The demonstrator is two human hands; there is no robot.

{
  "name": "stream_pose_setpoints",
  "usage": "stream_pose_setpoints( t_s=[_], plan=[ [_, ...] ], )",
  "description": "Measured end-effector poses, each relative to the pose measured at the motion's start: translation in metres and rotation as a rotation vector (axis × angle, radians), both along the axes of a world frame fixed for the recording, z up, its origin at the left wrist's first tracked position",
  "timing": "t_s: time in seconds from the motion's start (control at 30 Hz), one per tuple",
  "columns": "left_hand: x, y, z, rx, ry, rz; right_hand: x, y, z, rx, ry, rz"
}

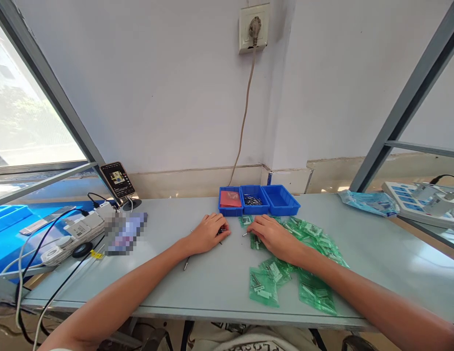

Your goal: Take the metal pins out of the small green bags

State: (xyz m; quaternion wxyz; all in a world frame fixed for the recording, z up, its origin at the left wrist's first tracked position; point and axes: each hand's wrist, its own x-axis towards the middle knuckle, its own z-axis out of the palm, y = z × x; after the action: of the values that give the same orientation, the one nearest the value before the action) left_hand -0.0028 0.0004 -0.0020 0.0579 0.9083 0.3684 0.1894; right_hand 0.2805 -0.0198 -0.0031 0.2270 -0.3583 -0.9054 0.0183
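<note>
My left hand [207,235] rests on the table with its fingers curled over several thin metal pins [222,230], mostly hidden under the palm. One more metal pin [186,263] lies beside that wrist. To its right, my right hand [272,236] is closed, and a short metal pin [245,234] sticks out from its fingertips. Green plastic bags [263,286] with metal parts and white pieces inside lie under and around my right hand and forearm. Just beyond the hands stand three blue bins: one with red packets [230,198], one with small metal parts [252,200], one bare inside [281,200].
A phone on a stand [117,179], a power strip [80,231] and loose cables occupy the left side. A blurred-out packet lies nearby. At right are a blue plastic package [369,202] and a white device [420,202]. Grey metal posts frame both sides.
</note>
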Motion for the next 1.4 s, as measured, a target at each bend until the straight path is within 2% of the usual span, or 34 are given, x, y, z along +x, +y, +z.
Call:
stream_pose_setpoints(
  t_s=[0.13,0.57,0.87,1.4],
  plan=[
    [0.0,0.0,0.001,-0.007,-0.003,0.001,0.0,-0.001,0.002,0.002,0.06,-0.032],
    [0.0,0.0,0.001,-0.006,0.002,-0.001,0.002,-0.002,0.009,-0.133,0.261,-0.075],
    [0.001,-0.002,0.004,-0.029,0.008,0.008,0.002,-0.002,0.013,-0.197,0.321,-0.121],
    [0.001,-0.002,0.004,-0.022,0.006,0.007,0.003,-0.001,0.014,-0.228,0.41,-0.112]
  ],
)
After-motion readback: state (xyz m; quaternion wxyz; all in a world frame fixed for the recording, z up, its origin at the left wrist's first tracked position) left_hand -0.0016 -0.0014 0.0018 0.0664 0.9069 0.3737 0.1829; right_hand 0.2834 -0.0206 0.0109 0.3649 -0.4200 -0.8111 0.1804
